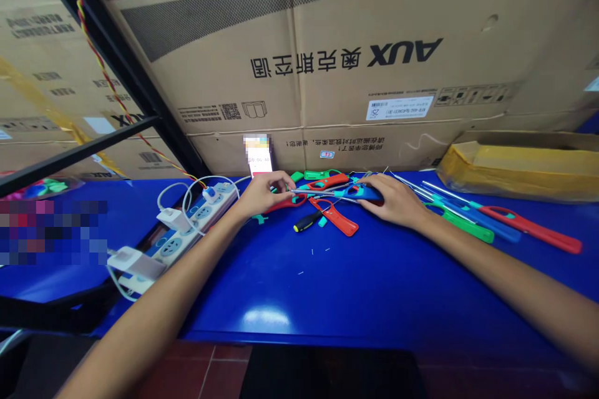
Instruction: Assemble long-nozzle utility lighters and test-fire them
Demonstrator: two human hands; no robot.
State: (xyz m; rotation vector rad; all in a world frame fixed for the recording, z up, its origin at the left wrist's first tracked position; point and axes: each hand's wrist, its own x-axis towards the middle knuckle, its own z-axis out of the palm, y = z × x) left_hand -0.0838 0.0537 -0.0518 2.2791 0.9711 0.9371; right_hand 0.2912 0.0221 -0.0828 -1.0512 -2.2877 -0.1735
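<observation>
My right hand (pixel 390 199) is wrapped round the handle of a blue long-reach lighter (pixel 355 192), its metal tube pointing left. The thumb and fingertips of my left hand (pixel 267 192) pinch the tube's tip. Beneath and behind the lighter lie red lighter parts, among them a red handle half (pixel 344 219) and a green handle piece (pixel 322 174). A black and yellow screwdriver (pixel 306 222) rests on the blue tabletop (pixel 290 299) below my hands. Right of my right hand lie whole lighters: a green one (pixel 468 225), a blue one (pixel 503 228) and a red one (pixel 538 230).
A white power strip (pixel 203 215) with plugged-in chargers (pixel 140 262) and cables stands at left. A lit phone (pixel 259 156) leans against a large cardboard box (pixel 327 93). An open taped carton (pixel 519 165) sits back right. Small metal pins (pixel 301 273) lie in front.
</observation>
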